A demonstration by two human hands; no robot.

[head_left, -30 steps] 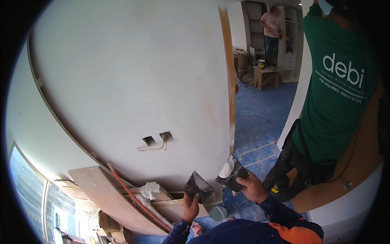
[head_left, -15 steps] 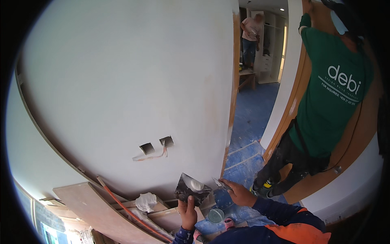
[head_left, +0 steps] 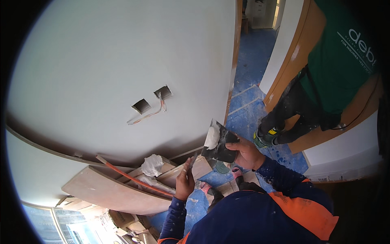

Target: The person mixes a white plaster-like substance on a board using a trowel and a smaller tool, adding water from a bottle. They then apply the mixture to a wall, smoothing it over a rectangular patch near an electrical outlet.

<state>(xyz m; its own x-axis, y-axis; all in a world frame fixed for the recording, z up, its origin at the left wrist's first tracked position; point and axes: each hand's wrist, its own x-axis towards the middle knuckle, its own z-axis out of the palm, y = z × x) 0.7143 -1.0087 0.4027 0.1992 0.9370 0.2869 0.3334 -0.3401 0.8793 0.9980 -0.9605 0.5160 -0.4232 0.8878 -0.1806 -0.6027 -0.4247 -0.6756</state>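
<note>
My right hand (head_left: 248,153) grips a dark, flat square plate (head_left: 224,148), thumb on top and fingers under it. A lump of white putty (head_left: 212,137) sits along the plate's left side. Left of the plate, my left hand (head_left: 185,181) is closed on a thin putty knife (head_left: 194,157), whose blade points upward and is seen nearly edge-on. Knife and plate are close but apart. Behind both hands rises a pale wall (head_left: 122,53) with two square cutouts (head_left: 141,106), and loose wires (head_left: 163,105) hang from the right one.
Boards (head_left: 109,191), an orange pipe (head_left: 134,177) and crumpled plastic (head_left: 152,165) lie along the wall's foot. A small bucket (head_left: 223,167) stands near my pink shoes (head_left: 206,187). To the right, a co-worker in a green shirt (head_left: 337,65) stands by a wooden doorframe (head_left: 294,53). Blue sheeting (head_left: 252,61) covers the floor.
The plate with putty has passed from my left hand to my right, and the putty knife from right to left. My view has tilted downward; the person in the far room is mostly out of sight.
</note>
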